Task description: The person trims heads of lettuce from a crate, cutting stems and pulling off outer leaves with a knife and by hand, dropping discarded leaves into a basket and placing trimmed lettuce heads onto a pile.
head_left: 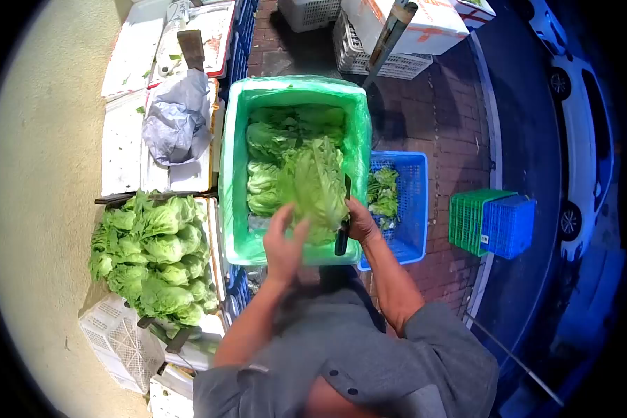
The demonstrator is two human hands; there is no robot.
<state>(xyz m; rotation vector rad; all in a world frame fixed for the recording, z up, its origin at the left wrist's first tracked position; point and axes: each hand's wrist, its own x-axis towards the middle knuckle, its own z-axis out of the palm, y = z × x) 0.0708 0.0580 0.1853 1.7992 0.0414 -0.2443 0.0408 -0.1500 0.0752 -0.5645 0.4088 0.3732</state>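
Note:
A leafy green lettuce (pixel 317 180) is in front of me, above the green-lined box (pixel 231 167). My right hand (pixel 361 220) is at its lower right, closed round a knife (pixel 341 238) with a black handle, its dark blade pointing away from me. Whether this hand also grips the lettuce base is hard to tell. My left hand (pixel 284 240), blurred by motion, is at the lettuce's lower left with its fingers apart. More heads of lettuce (pixel 263 182) lie inside the box.
Lettuces (pixel 164 254) are piled at the left, below a grey plastic bag (pixel 177 118). A blue basket (pixel 416 209) with greens adjoins the box's right side. Green (pixel 467 221) and blue crates (pixel 510 226) stand farther right. A pole (pixel 390 43) rises beyond the box.

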